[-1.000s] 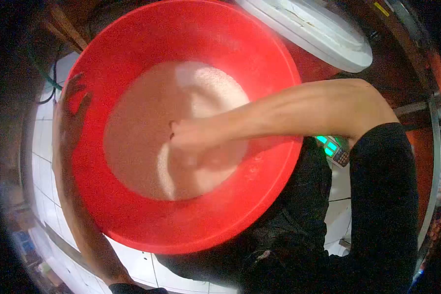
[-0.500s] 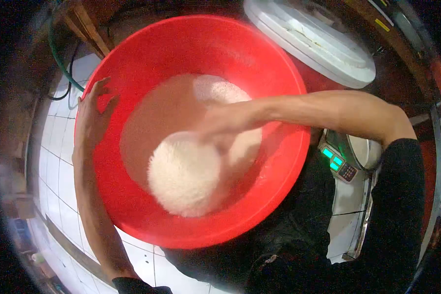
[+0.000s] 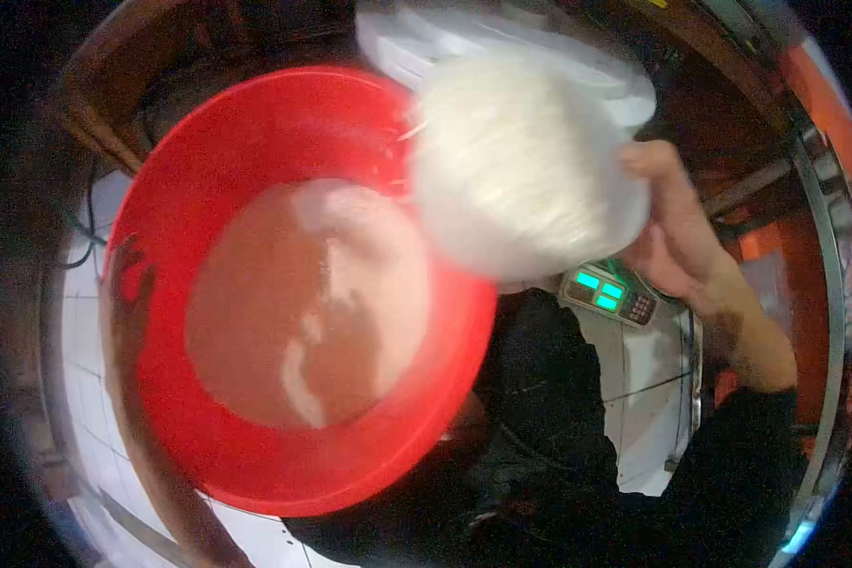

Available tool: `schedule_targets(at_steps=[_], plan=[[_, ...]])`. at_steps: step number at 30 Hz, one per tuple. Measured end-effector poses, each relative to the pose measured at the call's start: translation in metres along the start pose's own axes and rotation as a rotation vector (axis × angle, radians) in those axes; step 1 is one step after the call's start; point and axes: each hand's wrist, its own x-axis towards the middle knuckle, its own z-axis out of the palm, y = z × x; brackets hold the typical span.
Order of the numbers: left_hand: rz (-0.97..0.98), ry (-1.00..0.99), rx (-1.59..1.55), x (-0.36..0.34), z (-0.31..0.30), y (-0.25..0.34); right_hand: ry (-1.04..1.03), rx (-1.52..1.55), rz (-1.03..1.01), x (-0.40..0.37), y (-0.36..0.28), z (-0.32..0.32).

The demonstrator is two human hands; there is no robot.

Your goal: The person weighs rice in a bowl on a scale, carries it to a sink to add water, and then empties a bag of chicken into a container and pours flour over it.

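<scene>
My right hand grips the edge of a white bowl, with the thumb on its rim. Blurred white grains that look like rice heap up in the bowl, and a few stray bits fly off its left side. The bowl is raised over the right rim of a large red basin. A broad pale layer covers the basin's bottom, partly in shadow and uneven on top. At the basin's left rim, my left hand has its fingers curled over the edge.
Behind the bowl lies a large white lid-like round. A digital scale with a lit green display stands at the right, below my right hand. White floor tiles show at the left, and a hose runs beside the basin.
My right hand has lifted the filled bowl from inside the basin up and to the right, past the rim. The view has shifted; my left hand stays at the basin's left edge.
</scene>
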Motion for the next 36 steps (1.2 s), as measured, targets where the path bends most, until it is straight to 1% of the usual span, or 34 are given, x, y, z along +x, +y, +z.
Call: schedule_targets(at_steps=[1, 2, 3, 5, 6, 7, 9, 10, 12, 14, 15, 16, 17, 18, 20, 21, 22, 23, 24, 25, 26, 27, 28, 29, 30, 32, 34, 36], plan=[[-0.037, -0.002, -0.041, -0.004, -0.001, 0.006, 0.022, -0.002, 0.006, -0.015, -0.004, -0.018], [0.019, 0.006, 0.094, 0.003, -0.002, -0.018, 0.12, -0.019, -0.033, -0.03, -0.009, -0.029], [-0.082, 0.082, 0.223, 0.001, 0.008, -0.022, 0.213, -0.038, -0.07, -0.044, -0.011, -0.043], [-0.049, 0.086, -0.044, 0.003, -0.003, -0.007, 0.432, -0.076, -0.123, -0.063, -0.009, -0.085], [-0.048, 0.074, -0.05, 0.003, -0.003, -0.007, 0.588, -0.036, -0.2, -0.068, -0.003, -0.098], [-0.049, 0.082, -0.092, 0.005, -0.002, -0.012, 0.598, -0.039, -0.194, -0.074, 0.001, -0.117], [-0.051, 0.101, -0.172, 0.008, -0.006, -0.024, 0.727, -0.037, -0.191, -0.089, 0.006, -0.162], [0.02, 0.089, 0.063, 0.009, -0.013, -0.03, 0.731, -0.038, -0.189, -0.093, 0.013, -0.188], [0.022, 0.074, 0.094, 0.01, -0.011, -0.017, 0.835, -0.135, -0.124, -0.09, 0.034, -0.246], [0.018, 0.063, 0.122, 0.009, -0.008, -0.013, 0.896, -0.265, -0.09, -0.073, 0.062, -0.302], [-0.024, 0.078, 0.028, 0.006, -0.007, -0.014, 0.896, -0.268, -0.09, -0.058, 0.078, -0.316], [-0.068, 0.092, -0.066, 0.004, -0.005, -0.014, 1.122, -0.619, -0.056, -0.044, 0.094, -0.329], [-0.073, 0.093, -0.066, 0.002, -0.002, -0.011, 1.33, -0.978, -0.021, -0.035, 0.102, -0.333], [-0.072, 0.086, -0.011, 0.001, 0.002, -0.006, 1.325, -0.979, -0.025, -0.033, 0.111, -0.336], [-0.066, 0.067, 0.049, 0.002, -0.003, 0.0, 1.107, -1.495, -0.279, -0.036, 0.131, -0.325], [-0.063, -0.013, -0.124, 0.005, -0.016, 0.005, 1.107, -1.493, -0.272, -0.038, 0.131, -0.318], [-0.06, -0.094, -0.299, 0.005, -0.022, 0.007, 0.97, -1.579, -0.246, -0.041, 0.126, -0.308], [-0.057, -0.102, -0.302, 0.003, -0.015, -0.001, 0.831, -1.658, -0.219, -0.043, 0.121, -0.3], [-0.058, 0.012, -0.055, 0.002, -0.004, -0.015, 0.847, -1.702, -0.272, -0.044, 0.117, -0.293], [-0.059, 0.128, 0.192, 0.001, 0.004, -0.018, 0.85, -1.705, -0.263, -0.046, 0.11, -0.286], [-0.057, 0.122, 0.191, 0.002, 0.002, -0.02, 0.901, -1.741, -0.329, -0.047, 0.102, -0.279], [-0.032, 0.064, 0.171, 0.003, -0.002, -0.015, 0.951, -1.777, -0.397, -0.049, 0.092, -0.269], [-0.009, 0.007, 0.152, 0.003, -0.005, -0.012, 0.971, -1.79, -0.467, -0.05, 0.079, -0.256], [-0.01, 0.003, 0.15, 0.002, -0.004, -0.012, 0.983, -1.776, -0.588, -0.049, 0.065, -0.239], [-0.031, 0.037, 0.173, 0.001, -0.004, -0.013, 0.994, -1.758, -0.708, -0.045, 0.05, -0.22], [-0.055, 0.086, 0.209, 0.002, -0.005, -0.015, 1.031, -1.677, -0.879, -0.033, 0.018, -0.171], [-0.045, 0.09, 0.219, 0.004, -0.001, -0.017, 0.87, -1.429, -1.101, -0.014, -0.004, -0.114], [-0.041, 0.089, 0.227, 0.003, 0.001, -0.016, 0.706, -1.422, -1.229, 0.003, -0.017, -0.068]])
